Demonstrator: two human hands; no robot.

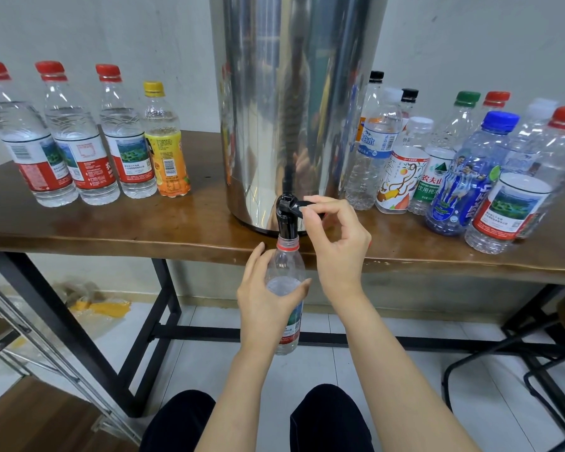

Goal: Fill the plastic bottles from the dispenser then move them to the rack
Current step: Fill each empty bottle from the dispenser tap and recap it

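Note:
A tall steel dispenser (294, 102) stands on the brown table (118, 230). Its black tap (287, 213) juts over the front edge. My left hand (268, 298) grips a clear uncapped plastic bottle (286, 265) with a red neck ring, held upright with its mouth right under the tap. Water shows inside up to about the shoulder. My right hand (336, 236) pinches the tap's black lever (302, 205) between thumb and forefinger.
Three capped red-label bottles (75, 141) and a yellow-capped orange one (165, 145) stand left of the dispenser. Several empty capped bottles (454, 164) crowd the table on its right. A metal rack frame (40, 350) slants at lower left. Black stool legs (519, 353) are at lower right.

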